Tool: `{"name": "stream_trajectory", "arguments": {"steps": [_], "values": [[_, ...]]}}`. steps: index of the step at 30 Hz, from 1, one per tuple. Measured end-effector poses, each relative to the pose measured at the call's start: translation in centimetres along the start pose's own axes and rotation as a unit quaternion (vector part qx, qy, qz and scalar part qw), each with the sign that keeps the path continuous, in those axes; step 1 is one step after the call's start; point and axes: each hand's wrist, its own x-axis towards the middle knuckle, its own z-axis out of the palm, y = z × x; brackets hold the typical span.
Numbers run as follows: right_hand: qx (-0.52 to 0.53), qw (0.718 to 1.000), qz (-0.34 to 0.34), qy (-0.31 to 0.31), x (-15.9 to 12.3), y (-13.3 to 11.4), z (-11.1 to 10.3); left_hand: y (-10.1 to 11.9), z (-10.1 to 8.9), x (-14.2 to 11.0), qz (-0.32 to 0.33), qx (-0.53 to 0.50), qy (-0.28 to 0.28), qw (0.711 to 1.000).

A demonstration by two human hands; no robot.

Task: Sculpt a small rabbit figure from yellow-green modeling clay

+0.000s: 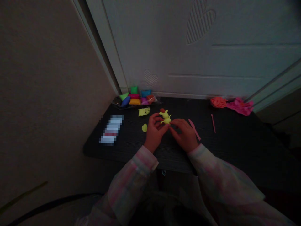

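Observation:
A small yellow clay figure (166, 117) with a round head, two ears and stubby limbs is held up over the dark table (131, 149). My left hand (154, 130) has its fingers closed around the figure's left side and underside. From the right, my right hand (184, 131) pinches at the figure's lower right edge, its fingertips touching it. A flattened bit of yellow clay (144, 127) lies just left of my left hand. Behind it is a yellow clay packet (144, 111). A small red piece (162, 110) shows partly behind the figure.
Several coloured clay packets (135, 101) lie in a clear bag at the back left. A blurred-out bright rectangle (111, 130) is at the left. A pink clay knife (194, 129) and a thin pink tool (213, 123) lie right, before crumpled coral (218, 102) and pink material (241, 106).

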Motion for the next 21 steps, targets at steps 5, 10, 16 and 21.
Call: {"name": "stream_trajectory", "arguments": {"steps": [5,10,16,21], "values": [[0.002,1.0,0.004,0.003,0.01,-0.13,-0.03,-0.27,-0.24,0.09,-0.011,-0.028,-0.002,1.0],[0.001,1.0,0.005,0.003,0.03,-0.25,-0.06,-0.61,-0.44,0.26,-0.038,-0.055,0.004,0.998],[0.006,1.0,-0.004,-0.004,0.02,-0.25,-0.02,-0.37,-0.32,0.39,-0.079,-0.103,0.017,0.991],[0.021,1.0,-0.002,-0.006,0.13,-0.46,-0.08,-0.11,-0.13,0.42,-0.106,-0.138,0.013,0.985]]}}
